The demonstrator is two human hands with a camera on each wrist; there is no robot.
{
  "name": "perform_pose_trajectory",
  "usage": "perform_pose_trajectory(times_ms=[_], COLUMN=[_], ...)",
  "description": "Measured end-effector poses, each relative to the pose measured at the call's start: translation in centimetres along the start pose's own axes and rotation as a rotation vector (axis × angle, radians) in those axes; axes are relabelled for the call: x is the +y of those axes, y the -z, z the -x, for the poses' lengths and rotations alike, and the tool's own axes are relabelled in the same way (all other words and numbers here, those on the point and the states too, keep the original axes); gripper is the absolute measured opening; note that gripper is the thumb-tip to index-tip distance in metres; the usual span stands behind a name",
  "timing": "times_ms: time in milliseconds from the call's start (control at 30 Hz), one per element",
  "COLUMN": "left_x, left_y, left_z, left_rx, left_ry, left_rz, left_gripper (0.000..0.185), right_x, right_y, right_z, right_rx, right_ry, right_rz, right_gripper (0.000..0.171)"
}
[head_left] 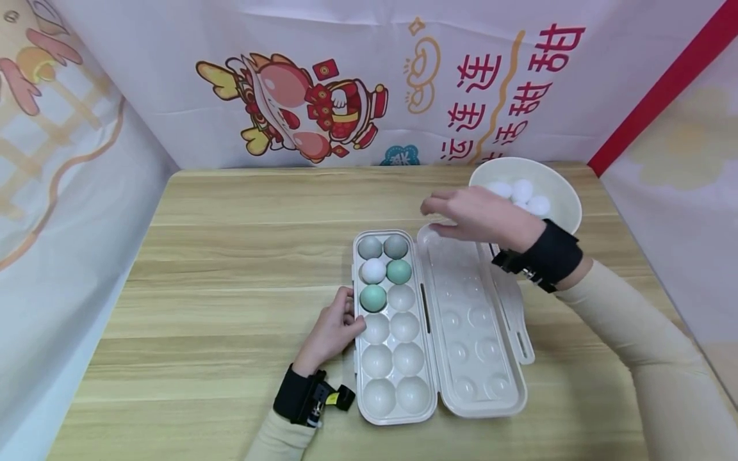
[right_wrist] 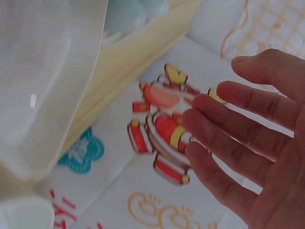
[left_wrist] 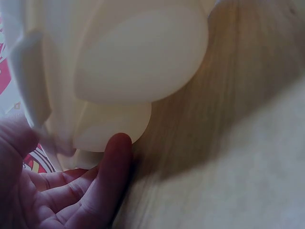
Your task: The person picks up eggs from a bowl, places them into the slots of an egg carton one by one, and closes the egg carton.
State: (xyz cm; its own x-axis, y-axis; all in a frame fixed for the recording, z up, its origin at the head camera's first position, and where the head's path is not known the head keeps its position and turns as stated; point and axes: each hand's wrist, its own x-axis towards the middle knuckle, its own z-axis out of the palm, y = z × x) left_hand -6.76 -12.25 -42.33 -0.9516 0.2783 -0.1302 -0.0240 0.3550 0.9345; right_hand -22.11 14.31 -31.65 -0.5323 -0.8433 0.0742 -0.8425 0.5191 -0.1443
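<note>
While the egg box (head_left: 398,397) lies open on the wooden table (head_left: 230,256), its tray of twelve cups holds five eggs, all in the far rows: two grey eggs (head_left: 383,246) side by side in the farthest row, a white egg (head_left: 373,271) and a green egg (head_left: 399,271) in the second, and one more green egg, the near green egg (head_left: 373,298), in the left cup of the third. Seven cups stand bare. The clear lid (head_left: 473,333) is folded flat to the right of the tray, touching it along the hinge.

Beyond the lid's far right corner sits one white bowl (head_left: 556,186), with at least three white eggs (head_left: 521,190) showing inside; part of the bowl is hidden behind the right hand (head_left: 475,214). That hand hovers over the lid's far end, between the bowl and the tray, its fingers (right_wrist: 228,129) straight, slightly spread and holding nothing.

The left hand (head_left: 331,330) rests on the table against the tray's left wall, level with the third and fourth rows, fingers loosely bent and close together, their tips touching the plastic; the wrist view shows a thumb (left_wrist: 112,171) laid against the tray's underside. Both forearms wear black wrist straps. Printed cloth walls (head_left: 323,102) with a cartoon figure and red characters close in the table on three sides.
</note>
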Motion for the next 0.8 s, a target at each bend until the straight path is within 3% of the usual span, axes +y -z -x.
perform_pose_trajectory(times_ms=[267, 400, 800], left_x=[-0.2, -0.2, 0.0], left_y=[0.1, 0.2, 0.3], left_z=[0.0, 0.0, 0.2], left_rx=[-0.002, -0.003, -0.001], left_ry=[-0.001, 0.006, -0.008], left_rz=[0.003, 0.001, 0.02], left_gripper=[0.035, 0.036, 0.035], right_x=[3.7, 5.7, 12.5], right_y=[1.9, 2.5, 0.6], right_z=[1.5, 2.3, 3.5], right_rx=[-0.001, -0.022, -0.285], right_ry=[-0.118, -0.176, -0.444], right_rz=[0.116, 0.111, -0.052], right_gripper=[0.021, 0.02, 0.024])
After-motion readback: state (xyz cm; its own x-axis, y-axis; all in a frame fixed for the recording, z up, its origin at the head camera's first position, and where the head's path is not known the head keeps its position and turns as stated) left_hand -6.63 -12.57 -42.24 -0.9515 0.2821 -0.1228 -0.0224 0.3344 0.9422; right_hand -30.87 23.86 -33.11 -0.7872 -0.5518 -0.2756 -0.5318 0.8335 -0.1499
